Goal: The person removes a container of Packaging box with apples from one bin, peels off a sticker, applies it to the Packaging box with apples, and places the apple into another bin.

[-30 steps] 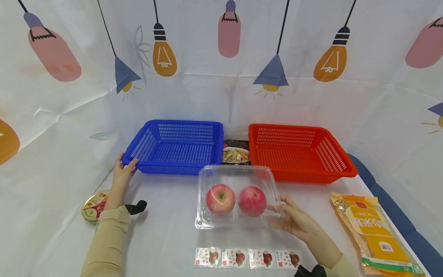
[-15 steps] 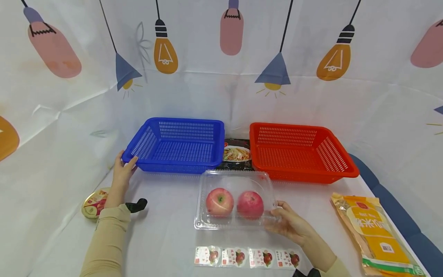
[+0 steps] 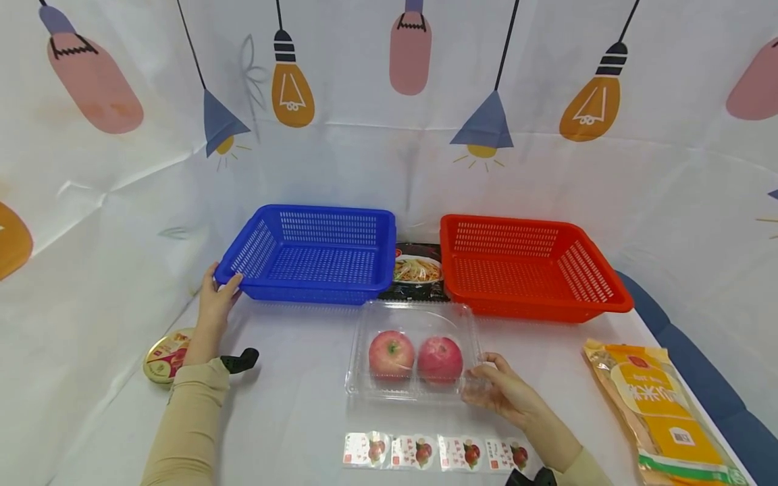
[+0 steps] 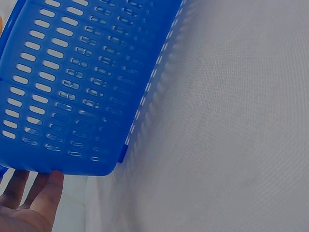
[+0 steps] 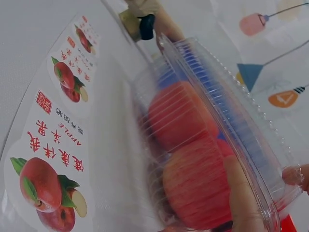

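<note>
My right hand (image 3: pixel 507 391) is pinching the right side of the clear box (image 3: pixel 415 320), two apples (image 3: pixel 392 354) showing inside. My left hand (image 3: pixel 215 304) is pinching the near left corner of the blue basket (image 3: pixel 316 263). I am holding the box nearer than that and the red basket (image 3: pixel 510 273). Four stickers (image 3: pixel 413 452) are lying on the counter (image 3: pixel 292 405), nearer than the box.

White table (image 3: pixel 292 385) beneath baskets (image 3: pixel 316 295), stickers (image 3: pixel 454 453), tin (image 3: pixel 163 358), yellow bag (image 3: pixel 661 405)

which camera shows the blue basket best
Head view: nearly the whole blue basket shows, inside included. The left wrist view shows part of its slotted wall close up; the right wrist view, only blue patches through the clear container.
</note>
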{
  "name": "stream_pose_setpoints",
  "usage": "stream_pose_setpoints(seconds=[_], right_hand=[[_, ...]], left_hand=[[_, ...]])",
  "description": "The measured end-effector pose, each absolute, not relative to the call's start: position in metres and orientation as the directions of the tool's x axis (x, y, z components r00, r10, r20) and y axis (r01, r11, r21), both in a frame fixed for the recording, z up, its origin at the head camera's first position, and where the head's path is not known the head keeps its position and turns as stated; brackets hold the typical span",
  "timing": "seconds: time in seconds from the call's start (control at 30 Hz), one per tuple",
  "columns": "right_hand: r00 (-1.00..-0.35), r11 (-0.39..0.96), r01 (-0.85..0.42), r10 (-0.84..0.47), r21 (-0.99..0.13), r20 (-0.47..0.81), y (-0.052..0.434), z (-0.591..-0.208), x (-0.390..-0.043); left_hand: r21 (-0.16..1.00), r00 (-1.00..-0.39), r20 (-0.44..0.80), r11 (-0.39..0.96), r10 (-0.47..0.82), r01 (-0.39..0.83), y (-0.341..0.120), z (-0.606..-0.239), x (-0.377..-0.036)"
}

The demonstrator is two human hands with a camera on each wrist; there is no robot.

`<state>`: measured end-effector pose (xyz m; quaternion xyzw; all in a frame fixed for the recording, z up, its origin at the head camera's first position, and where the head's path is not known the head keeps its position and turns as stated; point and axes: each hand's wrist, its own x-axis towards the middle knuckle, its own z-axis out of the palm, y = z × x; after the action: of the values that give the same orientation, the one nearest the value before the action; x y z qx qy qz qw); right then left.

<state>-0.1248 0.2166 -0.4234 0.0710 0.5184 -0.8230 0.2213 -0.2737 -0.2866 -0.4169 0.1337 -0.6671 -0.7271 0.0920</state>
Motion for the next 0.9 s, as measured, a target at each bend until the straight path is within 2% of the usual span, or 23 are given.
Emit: stream_pose_setpoints(seconds=[0.23, 0.47, 0.63, 0.9], right_hand=[[-0.902, -0.247, 0.412, -0.245, -0.877, -0.355, 0.212, -0.424, -0.127], [-0.902, -0.087, 0.427, -0.112, -0.900, -0.417, 0.207, -0.424, -0.125], [-0.896, -0.041, 0.442, -0.058, -0.896, -0.440, 0.206, -0.424, -0.123], [-0.900, 0.020, 0.434, -0.042, -0.901, -0.435, 0.205, -0.425, -0.121]], left_hand=[[0.997, -0.949, -0.057, -0.067, -0.310, -0.038, -0.286, -0.417, -0.273], [0.998, -0.950, -0.055, -0.054, -0.307, -0.040, -0.286, -0.418, -0.272], [0.997, -0.951, -0.059, -0.056, -0.304, -0.044, -0.286, -0.417, -0.270], [0.995, -0.944, -0.087, -0.075, -0.317, -0.066, -0.284, -0.415, -0.269]])
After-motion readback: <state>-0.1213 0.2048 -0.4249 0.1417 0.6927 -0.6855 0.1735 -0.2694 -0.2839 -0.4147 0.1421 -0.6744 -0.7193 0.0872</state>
